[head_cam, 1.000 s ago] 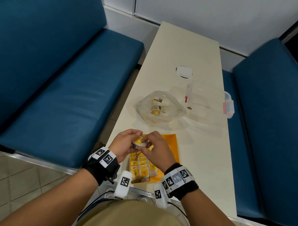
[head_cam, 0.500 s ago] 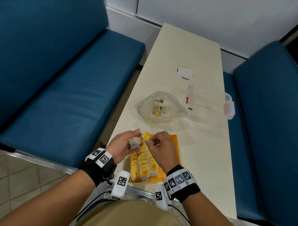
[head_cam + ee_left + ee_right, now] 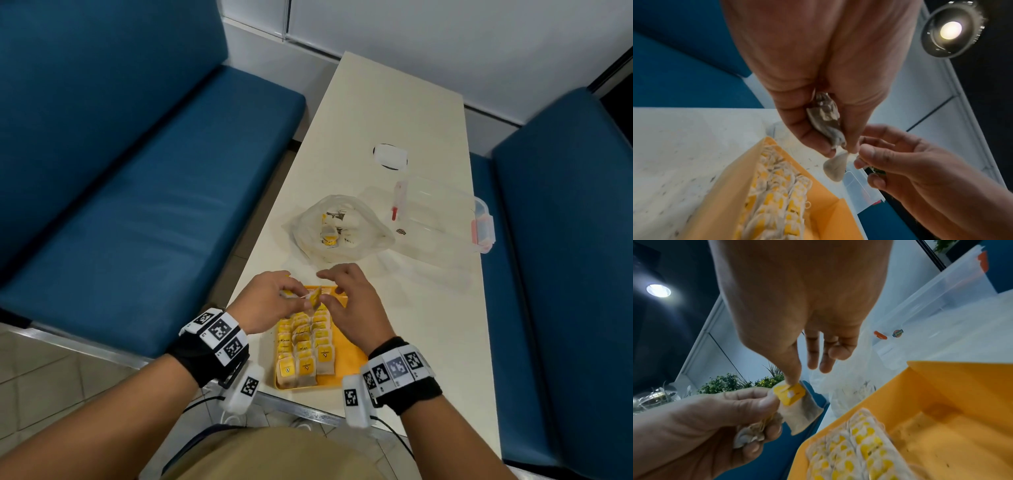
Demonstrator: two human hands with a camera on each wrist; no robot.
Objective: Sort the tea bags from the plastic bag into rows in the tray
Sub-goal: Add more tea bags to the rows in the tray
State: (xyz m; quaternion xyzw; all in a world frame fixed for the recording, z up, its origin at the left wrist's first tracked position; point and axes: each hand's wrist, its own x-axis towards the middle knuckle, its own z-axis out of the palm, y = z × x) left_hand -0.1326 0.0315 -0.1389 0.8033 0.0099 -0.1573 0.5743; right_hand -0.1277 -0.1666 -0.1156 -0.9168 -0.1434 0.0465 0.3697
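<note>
While left hand (image 3: 270, 301) fingers grip tea bag (image 3: 801, 415), right hand (image 3: 352, 305) pinches its tag

The left hand (image 3: 270, 301) hid most of the tea bag (image 3: 801, 415) it gripped. Print on the yellow tag (image 3: 790, 393) was too blurred to read. The tray (image 3: 349, 359) was partly covered by the right hand (image 3: 356, 308).

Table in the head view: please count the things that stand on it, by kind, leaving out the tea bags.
tray: 1
plastic bag: 1
clear box: 1
white round item: 1
Total: 4
</note>
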